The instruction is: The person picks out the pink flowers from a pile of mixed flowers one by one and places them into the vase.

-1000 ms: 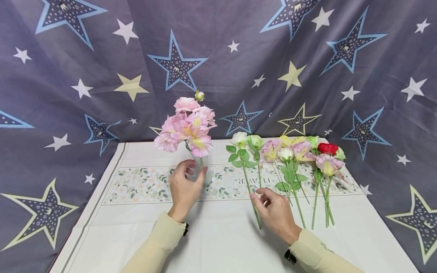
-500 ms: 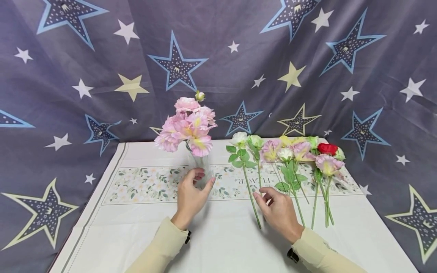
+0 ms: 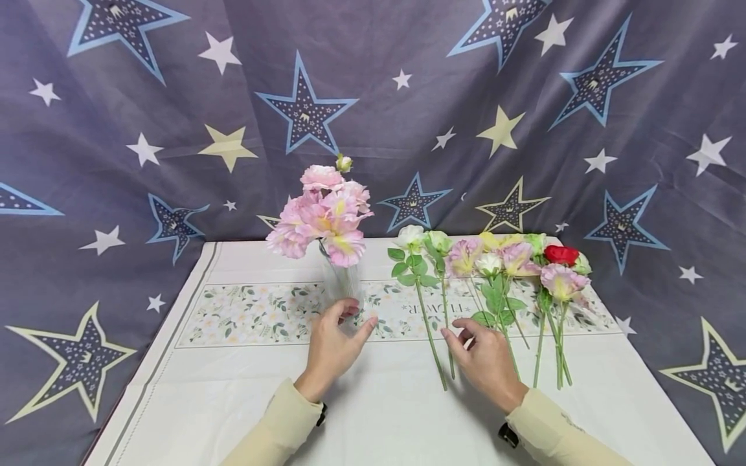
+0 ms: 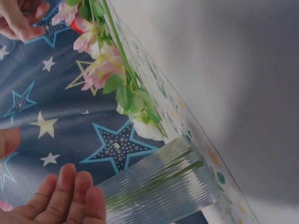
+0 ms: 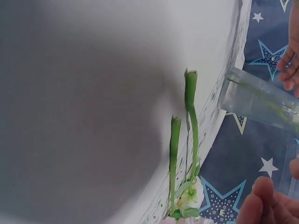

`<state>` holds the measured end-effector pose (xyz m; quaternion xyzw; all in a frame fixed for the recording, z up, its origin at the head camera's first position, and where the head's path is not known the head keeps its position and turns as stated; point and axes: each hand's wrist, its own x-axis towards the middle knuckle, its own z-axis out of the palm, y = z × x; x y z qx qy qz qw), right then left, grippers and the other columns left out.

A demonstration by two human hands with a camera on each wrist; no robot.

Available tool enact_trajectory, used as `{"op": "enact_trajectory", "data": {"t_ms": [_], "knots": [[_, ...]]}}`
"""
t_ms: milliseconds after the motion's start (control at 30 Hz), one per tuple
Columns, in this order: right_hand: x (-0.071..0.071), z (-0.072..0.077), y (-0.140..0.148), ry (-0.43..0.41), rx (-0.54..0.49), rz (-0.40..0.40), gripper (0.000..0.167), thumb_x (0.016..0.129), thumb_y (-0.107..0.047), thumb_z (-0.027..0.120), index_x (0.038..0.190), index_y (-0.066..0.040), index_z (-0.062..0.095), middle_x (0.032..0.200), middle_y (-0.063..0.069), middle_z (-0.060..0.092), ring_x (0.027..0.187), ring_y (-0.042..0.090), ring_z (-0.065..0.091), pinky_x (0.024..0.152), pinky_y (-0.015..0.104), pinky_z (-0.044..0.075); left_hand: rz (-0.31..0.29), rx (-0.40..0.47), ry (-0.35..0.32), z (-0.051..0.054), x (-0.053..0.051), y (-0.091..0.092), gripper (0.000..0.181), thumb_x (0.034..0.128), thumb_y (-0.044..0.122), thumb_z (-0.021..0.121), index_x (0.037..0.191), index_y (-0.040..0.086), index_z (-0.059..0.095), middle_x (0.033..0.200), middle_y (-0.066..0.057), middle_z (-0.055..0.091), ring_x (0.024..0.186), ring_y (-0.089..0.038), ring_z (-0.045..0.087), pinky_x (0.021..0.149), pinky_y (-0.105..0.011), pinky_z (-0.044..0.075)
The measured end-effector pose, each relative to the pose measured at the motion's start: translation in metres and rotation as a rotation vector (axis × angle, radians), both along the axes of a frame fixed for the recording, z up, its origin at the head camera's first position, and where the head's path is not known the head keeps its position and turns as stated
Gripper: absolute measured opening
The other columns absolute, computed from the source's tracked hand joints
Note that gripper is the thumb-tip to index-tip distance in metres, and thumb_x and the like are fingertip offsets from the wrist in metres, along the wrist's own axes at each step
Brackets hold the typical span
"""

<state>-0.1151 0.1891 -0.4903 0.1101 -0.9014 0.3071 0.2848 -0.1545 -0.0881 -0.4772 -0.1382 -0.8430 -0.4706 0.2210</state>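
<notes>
A clear ribbed vase [image 3: 344,285] stands upright on the patterned band, with stems inside it [image 4: 159,179]. Pink flowers [image 3: 326,223] and a small bud rise from its mouth. My left hand [image 3: 332,353] is just in front of the vase, fingers loosely bent and holding nothing; in the left wrist view its fingers [image 4: 70,198] appear beside the glass. My right hand [image 3: 486,366] hovers by the lower stems of the loose flowers, thumb and fingers apart. Nearest it lie a white rose [image 3: 410,238] and a pale green rose [image 3: 440,242], both long-stemmed.
More loose flowers lie to the right: a white rose [image 3: 488,263], pink-yellow blooms [image 3: 562,283] and a red rose [image 3: 561,254]. The white tablecloth [image 3: 384,414] carries a floral band. A star-patterned curtain [image 3: 373,116] hangs behind the table.
My left hand has drawn back from around the vase, toward me and slightly right. My right hand has shifted slightly right along the stems. The vase and flowers stay in place.
</notes>
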Motion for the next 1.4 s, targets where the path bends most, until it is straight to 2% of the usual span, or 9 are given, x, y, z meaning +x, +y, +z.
{"op": "enact_trajectory", "data": {"t_ms": [100, 400, 667, 867, 1033, 1400], "knots": [[-0.002, 0.0, 0.004, -0.005, 0.003, -0.003, 0.017, 0.088, -0.018, 0.083, 0.096, -0.005, 0.075, 0.065, -0.007, 0.063, 0.05, -0.002, 0.052, 0.046, 0.021, 0.044, -0.012, -0.005, -0.007, -0.002, 0.003, 0.0, 0.037, 0.0816, 0.024, 0.088, 0.109, 0.008, 0.07, 0.1, -0.007, 0.073, 0.094, -0.03, 0.07, 0.084, -0.047, 0.054], [-0.009, 0.0, 0.016, -0.011, 0.031, -0.035, 0.016, 0.086, -0.017, 0.083, 0.094, -0.005, 0.075, 0.065, -0.006, 0.063, 0.047, -0.004, 0.046, 0.045, 0.022, 0.042, 0.016, -0.052, 0.013, -0.008, 0.005, -0.001, 0.036, 0.0806, 0.027, 0.089, 0.106, 0.011, 0.07, 0.094, -0.001, 0.072, 0.088, -0.018, 0.069, 0.079, -0.042, 0.054], [-0.017, -0.001, 0.026, -0.072, 0.064, -0.082, 0.019, 0.087, -0.021, 0.083, 0.095, -0.005, 0.076, 0.067, -0.001, 0.066, 0.044, 0.0, 0.042, 0.043, 0.024, 0.038, 0.0, -0.052, -0.014, -0.01, 0.008, -0.002, 0.034, 0.0817, 0.026, 0.088, 0.106, 0.009, 0.07, 0.096, -0.007, 0.072, 0.091, -0.028, 0.069, 0.078, -0.047, 0.054], [-0.024, 0.002, 0.037, -0.111, 0.074, -0.115, 0.02, 0.089, -0.021, 0.081, 0.097, -0.004, 0.076, 0.069, 0.002, 0.067, 0.045, 0.006, 0.046, 0.043, 0.027, 0.039, 0.001, -0.051, -0.025, -0.011, 0.01, -0.004, 0.036, 0.0819, 0.028, 0.088, 0.107, 0.009, 0.07, 0.097, -0.006, 0.072, 0.091, -0.026, 0.069, 0.076, -0.048, 0.056], [-0.03, 0.005, 0.044, -0.157, 0.072, -0.132, 0.022, 0.091, -0.022, 0.079, 0.1, -0.002, 0.076, 0.071, 0.004, 0.068, 0.046, 0.008, 0.049, 0.044, 0.03, 0.042, -0.015, -0.042, -0.053, -0.013, 0.011, -0.006, 0.037, 0.083, 0.03, 0.087, 0.108, 0.008, 0.07, 0.099, -0.009, 0.072, 0.092, -0.03, 0.069, 0.078, -0.05, 0.056], [-0.047, 0.008, 0.062, -0.205, 0.131, -0.172, 0.023, 0.092, -0.023, 0.076, 0.103, -0.002, 0.076, 0.074, 0.006, 0.07, 0.053, 0.014, 0.057, 0.048, 0.035, 0.047, -0.014, -0.058, -0.063, -0.017, 0.015, -0.007, 0.036, 0.0831, 0.029, 0.087, 0.108, 0.009, 0.07, 0.098, -0.003, 0.072, 0.092, -0.03, 0.069, 0.078, -0.05, 0.056]]}}
